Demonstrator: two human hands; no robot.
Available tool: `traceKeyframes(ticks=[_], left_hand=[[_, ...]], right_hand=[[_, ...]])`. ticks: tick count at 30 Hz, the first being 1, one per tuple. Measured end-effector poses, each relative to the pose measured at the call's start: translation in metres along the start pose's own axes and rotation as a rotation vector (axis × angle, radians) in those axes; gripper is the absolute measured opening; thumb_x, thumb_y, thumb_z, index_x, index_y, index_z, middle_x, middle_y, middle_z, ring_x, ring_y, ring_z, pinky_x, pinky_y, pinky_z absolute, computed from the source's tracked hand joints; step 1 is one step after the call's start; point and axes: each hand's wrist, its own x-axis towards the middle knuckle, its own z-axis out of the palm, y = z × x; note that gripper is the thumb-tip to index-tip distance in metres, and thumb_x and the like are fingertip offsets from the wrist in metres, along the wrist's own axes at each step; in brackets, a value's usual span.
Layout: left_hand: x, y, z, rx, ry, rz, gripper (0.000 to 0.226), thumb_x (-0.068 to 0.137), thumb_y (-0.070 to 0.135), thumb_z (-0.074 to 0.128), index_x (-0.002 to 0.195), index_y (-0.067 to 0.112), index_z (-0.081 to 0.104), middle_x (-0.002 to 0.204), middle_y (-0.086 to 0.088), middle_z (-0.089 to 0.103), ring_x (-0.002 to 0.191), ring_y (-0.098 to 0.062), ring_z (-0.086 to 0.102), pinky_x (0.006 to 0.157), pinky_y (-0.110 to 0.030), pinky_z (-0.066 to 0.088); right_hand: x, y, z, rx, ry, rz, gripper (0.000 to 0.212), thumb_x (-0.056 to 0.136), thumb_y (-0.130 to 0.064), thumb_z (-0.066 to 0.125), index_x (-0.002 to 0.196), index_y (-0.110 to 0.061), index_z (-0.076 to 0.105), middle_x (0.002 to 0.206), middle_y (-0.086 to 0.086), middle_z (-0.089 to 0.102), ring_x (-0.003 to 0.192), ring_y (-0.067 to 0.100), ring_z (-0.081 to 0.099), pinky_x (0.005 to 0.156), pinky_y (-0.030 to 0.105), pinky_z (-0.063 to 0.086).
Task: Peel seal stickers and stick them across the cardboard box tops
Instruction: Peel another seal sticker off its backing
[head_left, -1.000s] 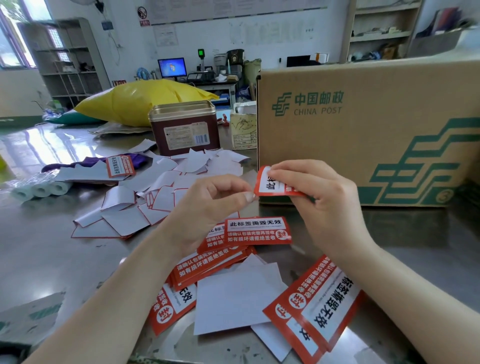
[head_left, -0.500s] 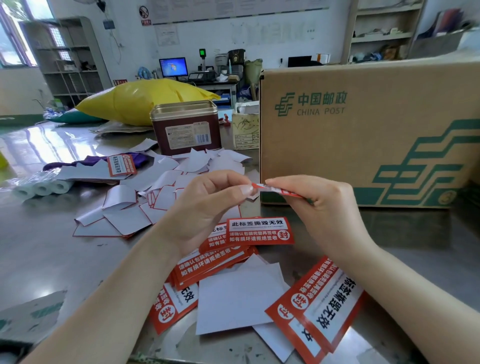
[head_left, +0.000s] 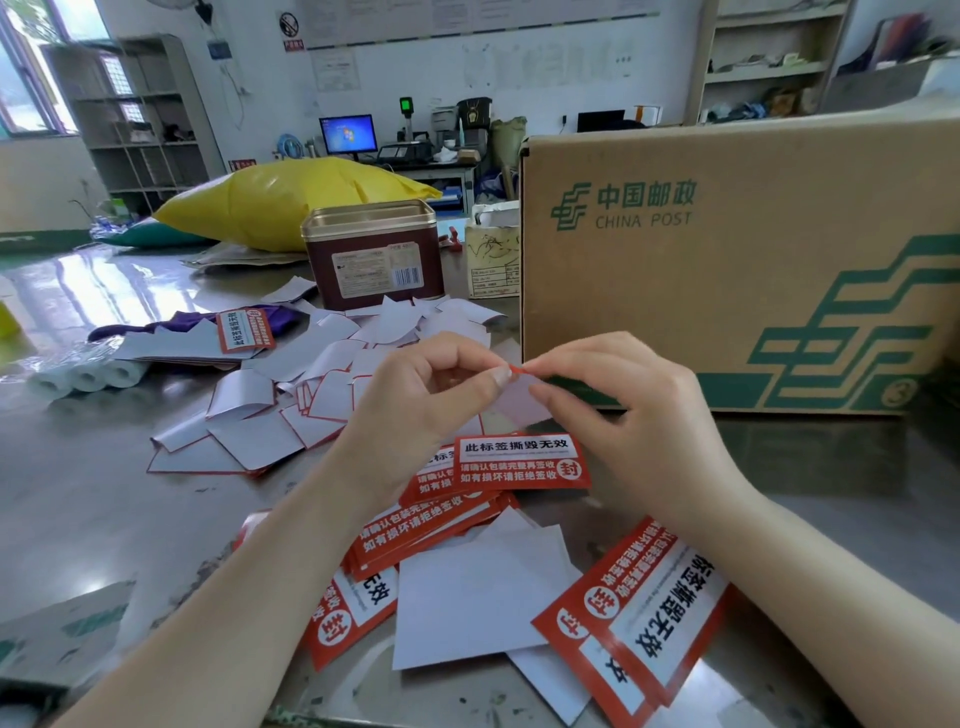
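A red and white seal sticker (head_left: 519, 397) is held between both hands, its white back facing me and only a red edge showing at the top. My left hand (head_left: 421, 410) pinches its left corner with thumb and forefinger. My right hand (head_left: 628, 410) grips its right side. Behind them a large China Post cardboard box (head_left: 737, 260) stands on the table. More red seal stickers (head_left: 522, 462) lie in a loose stack under my hands, and others (head_left: 639, 613) lie near my right forearm.
White backing papers (head_left: 260, 415) are scattered left of my hands, one larger sheet (head_left: 478, 592) near the front. A brown tin (head_left: 374, 254) and a yellow bag (head_left: 291, 197) stand behind. Paper rolls (head_left: 88, 374) lie at far left.
The sticker has turned from showing its printed face to edge-on, then to its white back. My left thumb and forefinger have closed onto its left corner.
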Motion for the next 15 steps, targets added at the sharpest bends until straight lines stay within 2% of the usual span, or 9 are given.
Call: traceKeyframes(ticks=[5, 8, 11, 13, 15], left_hand=[[-0.0007, 0.0001, 0.0026, 0.051, -0.011, 0.046, 0.011, 0.085, 0.018, 0.062, 0.08, 0.024, 0.07, 0.079, 0.008, 0.064, 0.082, -0.014, 0.061, 0.074, -0.024, 0.052], [-0.001, -0.0008, 0.0032, 0.101, 0.001, 0.105, 0.009, 0.085, 0.015, 0.063, 0.083, 0.019, 0.07, 0.079, 0.01, 0.063, 0.08, -0.008, 0.06, 0.074, -0.022, 0.051], [-0.0014, -0.0015, 0.0042, 0.189, 0.028, 0.174, 0.007, 0.085, 0.013, 0.063, 0.084, 0.016, 0.07, 0.079, 0.01, 0.061, 0.079, -0.003, 0.057, 0.072, -0.015, 0.048], [-0.0014, -0.0021, 0.0045, 0.256, 0.04, 0.212, 0.007, 0.085, 0.014, 0.064, 0.083, 0.018, 0.069, 0.081, 0.01, 0.06, 0.082, -0.003, 0.056, 0.074, -0.017, 0.048], [-0.0012, -0.0027, 0.0046, 0.294, 0.047, 0.238, 0.006, 0.085, 0.017, 0.065, 0.082, 0.021, 0.069, 0.081, 0.012, 0.06, 0.084, -0.004, 0.056, 0.076, -0.021, 0.048]], right_hand=[[0.0002, 0.0012, 0.0012, -0.027, 0.02, 0.014, 0.016, 0.082, -0.017, 0.061, 0.093, -0.013, 0.072, 0.089, -0.003, 0.07, 0.085, 0.005, 0.059, 0.078, 0.018, 0.047], [-0.0003, -0.0002, 0.002, -0.044, 0.028, -0.015, 0.012, 0.082, -0.014, 0.063, 0.09, -0.011, 0.072, 0.086, -0.001, 0.07, 0.082, 0.007, 0.059, 0.072, 0.019, 0.048], [-0.0003, -0.0007, 0.0016, -0.082, 0.019, -0.045, 0.017, 0.084, -0.018, 0.059, 0.089, -0.01, 0.072, 0.085, 0.0, 0.07, 0.079, 0.013, 0.062, 0.069, 0.028, 0.053], [-0.0003, -0.001, 0.0007, -0.097, 0.009, -0.054, 0.02, 0.085, -0.021, 0.056, 0.089, -0.01, 0.072, 0.084, 0.001, 0.07, 0.078, 0.015, 0.062, 0.066, 0.031, 0.054], [-0.0006, -0.0015, 0.0009, -0.093, 0.004, -0.036, 0.015, 0.084, -0.017, 0.06, 0.089, -0.01, 0.072, 0.084, 0.001, 0.07, 0.078, 0.015, 0.062, 0.066, 0.029, 0.054]])
